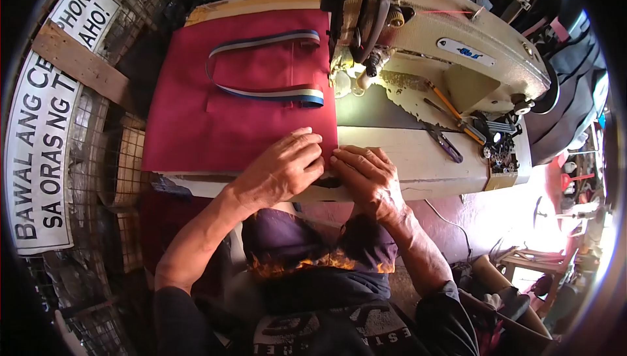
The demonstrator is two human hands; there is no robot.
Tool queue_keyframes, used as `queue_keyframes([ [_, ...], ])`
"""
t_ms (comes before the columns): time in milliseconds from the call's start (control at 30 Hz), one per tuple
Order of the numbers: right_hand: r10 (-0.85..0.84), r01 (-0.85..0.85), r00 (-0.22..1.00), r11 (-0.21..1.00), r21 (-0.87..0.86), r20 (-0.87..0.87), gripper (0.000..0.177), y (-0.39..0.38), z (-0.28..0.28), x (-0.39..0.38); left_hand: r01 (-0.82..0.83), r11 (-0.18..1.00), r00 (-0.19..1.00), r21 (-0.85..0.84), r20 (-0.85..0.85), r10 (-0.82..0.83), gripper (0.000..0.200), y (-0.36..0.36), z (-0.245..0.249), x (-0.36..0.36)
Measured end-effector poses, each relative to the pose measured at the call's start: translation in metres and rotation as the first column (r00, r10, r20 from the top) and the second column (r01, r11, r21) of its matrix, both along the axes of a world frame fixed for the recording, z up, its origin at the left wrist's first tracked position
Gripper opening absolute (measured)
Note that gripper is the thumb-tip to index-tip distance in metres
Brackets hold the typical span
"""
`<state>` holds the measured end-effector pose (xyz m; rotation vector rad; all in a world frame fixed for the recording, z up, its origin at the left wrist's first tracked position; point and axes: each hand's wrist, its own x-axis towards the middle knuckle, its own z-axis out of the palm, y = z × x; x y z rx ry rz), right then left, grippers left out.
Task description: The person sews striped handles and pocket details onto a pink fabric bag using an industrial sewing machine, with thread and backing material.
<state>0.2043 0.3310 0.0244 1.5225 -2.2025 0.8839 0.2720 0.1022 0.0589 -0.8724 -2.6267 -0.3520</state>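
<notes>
A red fabric panel (241,121) lies flat on the sewing table, its right edge running up beside the presser-foot area. A striped strap (261,93) in white, blue and dark tones forms a loop on the panel. At the panel's near right corner, my left hand (284,165) has its fingers curled and pressed together on the red fabric. Just to the right, my right hand (367,176) pinches the same corner edge, fingertips almost meeting those of the left. The sewing machine (444,43) stands beyond, its lamp lighting the needle area; the needle itself is hard to make out.
An orange-handled tool (447,101) and thread snips (444,142) lie on the table's right side, near a cluster of small metal parts (499,150). Wire mesh (127,160) and a lettered sign (42,160) stand at left. A cable (450,225) hangs at lower right.
</notes>
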Motion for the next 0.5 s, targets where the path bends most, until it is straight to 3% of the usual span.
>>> queue_keyframes([
  [67,0.012,-0.012,0.999,1.000,0.008,0.053,0.035,0.004,0.003,0.003,-0.030,0.994,0.997,0.107,0.079,0.022,0.018,-0.001,-0.014,0.004],
  [133,0.045,-0.043,0.993,0.999,-0.024,0.113,0.034,0.008,0.008,0.002,-0.007,0.996,0.999,0.088,0.052,0.003,0.017,-0.001,-0.013,0.003],
  [167,0.076,-0.051,0.971,0.992,-0.116,0.228,0.034,0.012,0.003,0.001,0.008,0.999,0.999,0.045,0.033,-0.009,0.017,-0.002,-0.013,0.004],
  [267,-0.065,0.206,0.868,0.950,-0.237,0.493,0.037,0.022,0.004,0.006,0.036,0.998,0.999,-0.044,-0.018,-0.037,0.015,-0.005,-0.015,0.004],
  [300,-0.033,0.195,0.850,0.947,-0.256,0.526,0.036,0.021,0.002,0.008,0.037,0.998,0.999,-0.045,-0.025,-0.038,0.015,-0.005,-0.016,0.004],
  [433,0.024,-0.016,0.992,0.998,-0.066,0.128,0.035,0.013,-0.001,0.004,0.042,0.999,0.999,-0.031,-0.019,-0.042,0.014,-0.005,-0.014,0.003],
  [500,0.026,-0.024,0.997,0.999,-0.033,0.079,0.036,0.011,-0.001,0.006,0.031,0.996,0.997,0.078,0.061,-0.036,0.015,-0.003,-0.010,0.001],
])
